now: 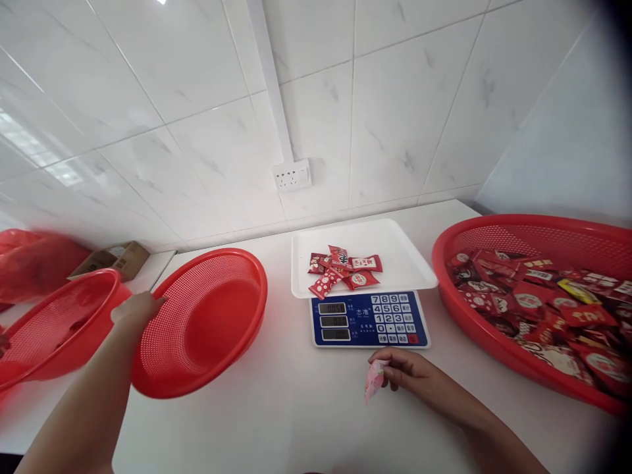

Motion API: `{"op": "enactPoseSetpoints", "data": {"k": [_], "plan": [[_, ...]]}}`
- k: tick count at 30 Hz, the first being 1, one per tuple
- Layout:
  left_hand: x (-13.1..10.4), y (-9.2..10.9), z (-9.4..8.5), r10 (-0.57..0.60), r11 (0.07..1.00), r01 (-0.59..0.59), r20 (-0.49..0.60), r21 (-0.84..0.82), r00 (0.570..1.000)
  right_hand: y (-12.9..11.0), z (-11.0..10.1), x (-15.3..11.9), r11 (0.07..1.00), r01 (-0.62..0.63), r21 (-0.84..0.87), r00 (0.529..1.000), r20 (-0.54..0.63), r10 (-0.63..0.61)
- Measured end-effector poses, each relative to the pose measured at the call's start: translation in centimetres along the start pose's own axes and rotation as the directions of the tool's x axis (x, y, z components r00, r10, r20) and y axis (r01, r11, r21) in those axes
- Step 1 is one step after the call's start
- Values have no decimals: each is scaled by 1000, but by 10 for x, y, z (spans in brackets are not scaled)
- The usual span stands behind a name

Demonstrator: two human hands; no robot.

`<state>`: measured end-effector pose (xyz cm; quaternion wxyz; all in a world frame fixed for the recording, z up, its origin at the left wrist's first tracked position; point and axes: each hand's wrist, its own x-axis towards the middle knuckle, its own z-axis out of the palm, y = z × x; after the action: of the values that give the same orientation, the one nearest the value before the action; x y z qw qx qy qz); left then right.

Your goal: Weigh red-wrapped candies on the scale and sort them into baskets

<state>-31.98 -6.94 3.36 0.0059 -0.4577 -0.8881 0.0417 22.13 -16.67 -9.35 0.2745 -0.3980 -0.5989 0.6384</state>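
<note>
My left hand [134, 309] grips the left rim of a red plastic basket [255, 316], which is tilted, and its bare bottom shows. In front of the scale, the fingers of my right hand [402, 370] pinch a small pink-and-white wrapped piece [375, 379], perhaps a candy; its exact kind is unclear. Just beyond that hand stands a blue digital scale [363, 337] with a white tray [402, 253] on top. Several red wrapped candies [340, 268] lie in a small pile on the tray's left half.
At the right, a large red basket [447, 296] holds many wrapped candies [543, 296]. Another red basket [93, 332] stands at the left, with a person's fingers [2, 342] at the frame edge. Behind it are a cardboard box [126, 260] and a red plastic bag [39, 263]. A socket [292, 176] is on the tiled wall.
</note>
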Motion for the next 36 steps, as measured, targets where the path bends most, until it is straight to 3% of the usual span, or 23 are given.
{"op": "enactPoseSetpoints", "data": {"k": [3, 6, 7, 9, 12, 14, 16, 19, 23, 27, 32, 36], "plan": [[-5, 23, -10, -96, 983, 78, 106, 165, 990, 2, 0, 0, 1000, -14, 0, 1000, -4, 14], [-22, 61, -19, 37, 977, -36, -1, 211, 999, 3, 0, 0, 1000, -25, 14, 1000, -4, 25], [-31, 77, -20, 152, 968, -133, -74, 211, 986, 3, 0, 1, 999, -28, 18, 1000, -2, 28], [-52, 116, -21, 429, 903, -413, -170, 120, 887, 3, 1, 3, 999, -32, 22, 999, 9, 32], [-88, 185, -17, 730, 638, -753, -187, -161, 658, 4, 4, 6, 999, -32, 16, 999, 39, 32], [-107, 230, -11, 843, 464, -845, -158, -265, 513, 7, 5, 7, 1000, -30, 8, 998, 54, 29], [-119, 269, -4, 889, 391, -881, -137, -266, 436, 9, 5, 8, 1000, -23, 9, 998, 54, 23], [-123, 308, 6, 891, 426, -880, -72, -210, 448, 9, 5, 7, 1000, -7, 15, 999, 36, 6], [-116, 325, 13, 886, 440, -872, -53, -217, 460, 5, 6, 8, 1000, -12, -3, 999, 46, 12], [-108, 319, 11, 865, 457, -840, -73, -292, 496, 4, 7, 8, 999, -31, -20, 998, 54, 32], [-97, 296, 4, 741, 504, -664, -118, -553, 661, 5, 8, 9, 998, -41, -42, 996, 79, 44], [-87, 275, -6, 672, 400, -498, -124, -769, 730, 4, 8, 8, 997, -45, -58, 995, 82, 50]]}}
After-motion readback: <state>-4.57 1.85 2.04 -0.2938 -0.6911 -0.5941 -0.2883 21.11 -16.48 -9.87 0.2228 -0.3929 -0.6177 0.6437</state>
